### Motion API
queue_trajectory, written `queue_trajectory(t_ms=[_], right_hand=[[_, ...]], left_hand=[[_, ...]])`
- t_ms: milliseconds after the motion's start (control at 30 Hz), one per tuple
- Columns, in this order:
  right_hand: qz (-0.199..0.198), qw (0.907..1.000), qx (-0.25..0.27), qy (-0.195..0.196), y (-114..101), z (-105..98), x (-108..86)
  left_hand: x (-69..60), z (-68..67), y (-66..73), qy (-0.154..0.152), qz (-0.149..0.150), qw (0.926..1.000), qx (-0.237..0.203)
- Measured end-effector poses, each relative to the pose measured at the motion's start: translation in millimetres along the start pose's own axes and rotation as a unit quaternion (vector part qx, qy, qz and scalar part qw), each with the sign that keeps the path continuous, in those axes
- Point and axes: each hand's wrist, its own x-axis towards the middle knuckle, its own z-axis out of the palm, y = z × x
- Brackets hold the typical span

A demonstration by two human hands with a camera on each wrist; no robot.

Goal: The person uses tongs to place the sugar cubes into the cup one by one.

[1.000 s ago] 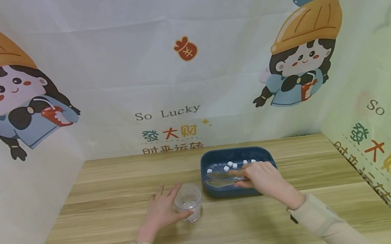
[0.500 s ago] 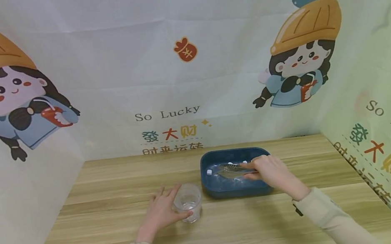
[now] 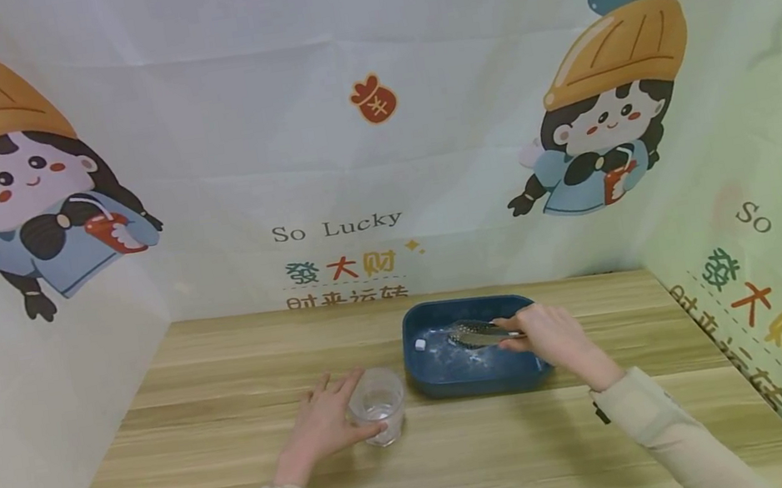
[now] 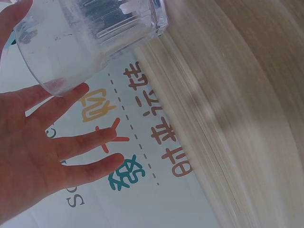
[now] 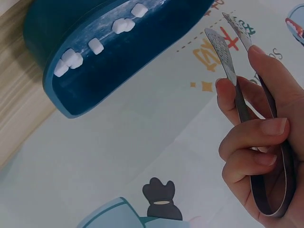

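Observation:
My left hand (image 3: pixel 322 419) holds a clear cup (image 3: pixel 384 403) upright on the table, left of a dark blue tray (image 3: pixel 480 384). The thumb and nearest fingers touch the cup near its rim, and the others spread out in the left wrist view. My right hand (image 3: pixel 563 343) grips metal tongs (image 3: pixel 478 335) with perforated tips above the tray. In the right wrist view the tong tips stand apart with nothing between them. Several small white cubes (image 5: pixel 95 46) lie in the tray there; the head view shows one white cube (image 3: pixel 420 345), others being hidden by the tongs and hand.
The wood-grain table (image 3: pixel 228 369) meets a printed cloth backdrop (image 3: pixel 255 146) behind the tray. Cloth also hangs at the left and right sides. Table surface extends in front of the tray and left of the cup.
My right hand and the tongs have moved right and back across the tray, and the tong tips left the tray's front left part. The left hand and cup stay put.

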Motion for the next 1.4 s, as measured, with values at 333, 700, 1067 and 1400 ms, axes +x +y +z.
queue_trajectory(t_ms=[333, 700, 1067, 1400], right_hand=[[0.046, 0.9984, -0.001, -0.032, 8.1, 3.0, 3.5], [0.047, 0.9981, -0.025, -0.031, 17.3, 8.8, 6.0], [0.057, 0.9971, -0.045, -0.022, 25.2, 15.6, 9.6], [0.068, 0.9947, -0.064, -0.042, 31.4, 22.7, 16.4]], left_hand=[[-0.9, -0.3, 0.0, 0.007, -0.001, 1.0, -0.003], [-1.2, -2.0, 1.4, 0.001, -0.007, 0.9999, -0.008], [-1.5, -3.4, 2.2, -0.003, -0.008, 0.9999, -0.013], [0.1, -3.3, 1.5, -0.003, -0.007, 0.9999, -0.011]])
